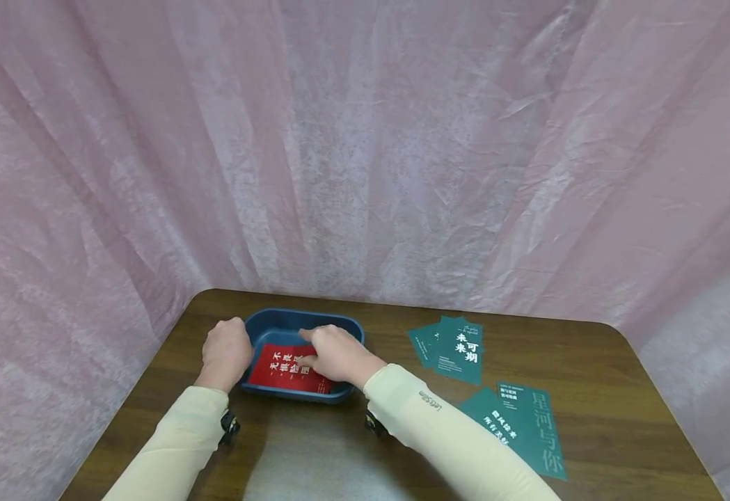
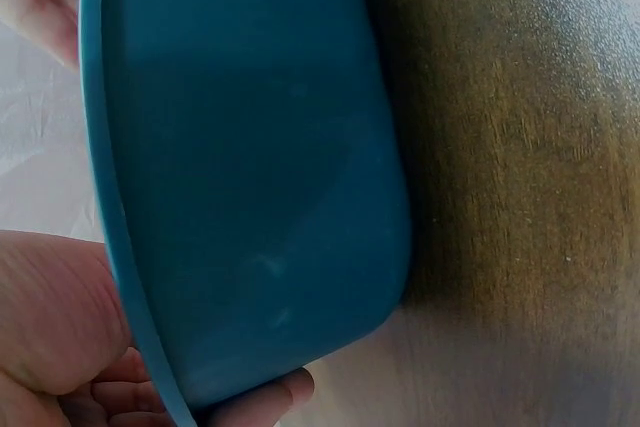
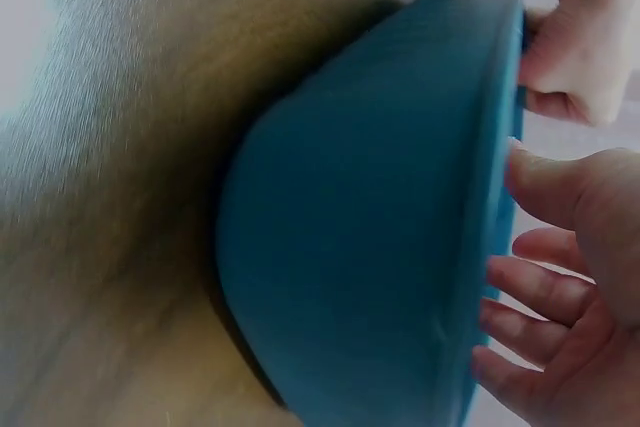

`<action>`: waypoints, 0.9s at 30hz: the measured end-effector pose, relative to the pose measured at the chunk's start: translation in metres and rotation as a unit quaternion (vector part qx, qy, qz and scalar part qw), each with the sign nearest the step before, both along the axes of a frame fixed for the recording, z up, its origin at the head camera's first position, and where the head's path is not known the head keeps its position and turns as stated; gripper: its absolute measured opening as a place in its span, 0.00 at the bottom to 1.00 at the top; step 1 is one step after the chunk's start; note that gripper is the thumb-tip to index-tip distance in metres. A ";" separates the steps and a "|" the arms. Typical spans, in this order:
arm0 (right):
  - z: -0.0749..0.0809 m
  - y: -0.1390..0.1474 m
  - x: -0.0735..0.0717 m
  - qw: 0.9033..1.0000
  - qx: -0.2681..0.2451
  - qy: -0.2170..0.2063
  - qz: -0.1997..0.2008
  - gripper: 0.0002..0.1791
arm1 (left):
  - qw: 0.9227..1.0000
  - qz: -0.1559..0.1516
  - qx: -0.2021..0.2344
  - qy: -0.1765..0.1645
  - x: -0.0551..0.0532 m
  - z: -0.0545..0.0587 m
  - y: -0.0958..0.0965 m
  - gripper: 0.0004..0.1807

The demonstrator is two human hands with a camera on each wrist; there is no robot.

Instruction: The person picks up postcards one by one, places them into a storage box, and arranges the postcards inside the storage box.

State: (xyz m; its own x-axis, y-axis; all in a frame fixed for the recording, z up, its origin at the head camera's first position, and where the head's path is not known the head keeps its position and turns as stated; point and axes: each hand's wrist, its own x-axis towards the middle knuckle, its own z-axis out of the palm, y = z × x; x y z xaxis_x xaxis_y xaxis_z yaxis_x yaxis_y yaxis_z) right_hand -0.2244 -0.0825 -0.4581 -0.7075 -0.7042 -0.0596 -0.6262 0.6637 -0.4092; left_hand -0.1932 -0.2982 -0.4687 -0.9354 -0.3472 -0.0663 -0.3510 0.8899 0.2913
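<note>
A blue plastic tub (image 1: 305, 313) stands on the table's left half, with a red card (image 1: 277, 370) with white characters lying in it. A bit of dark green shows beside the card's right end. My left hand (image 1: 225, 351) grips the tub's left end, its fingers curled around the rim in the left wrist view. My right hand (image 1: 339, 351) reaches over the right side into the tub, thumb and forefinger apart above the red card. In the right wrist view its fingers are spread and loosely bent at the rim, with nothing seen between them.
Several green cards with white characters lie on the wooden table (image 1: 602, 403) to the right: a fanned group (image 1: 458, 351) at the back and an overlapping group (image 1: 527, 424) nearer, partly behind my right sleeve. A pink curtain (image 1: 365, 153) hangs behind the table.
</note>
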 end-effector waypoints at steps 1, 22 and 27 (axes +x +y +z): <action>0.002 0.004 -0.001 1.000 -0.006 0.004 -0.001 0.34 | 1.000 -0.001 0.001 -0.001 0.000 0.000 0.000 0.15; 0.029 0.129 -0.041 0.950 -0.128 0.089 -0.272 0.31 | 1.000 -0.006 -0.004 0.005 -0.001 -0.005 -0.007 0.16; 0.020 0.160 -0.049 0.940 -0.083 0.072 -0.322 0.38 | 0.999 -0.014 -0.010 0.040 -0.002 -0.005 -0.009 0.12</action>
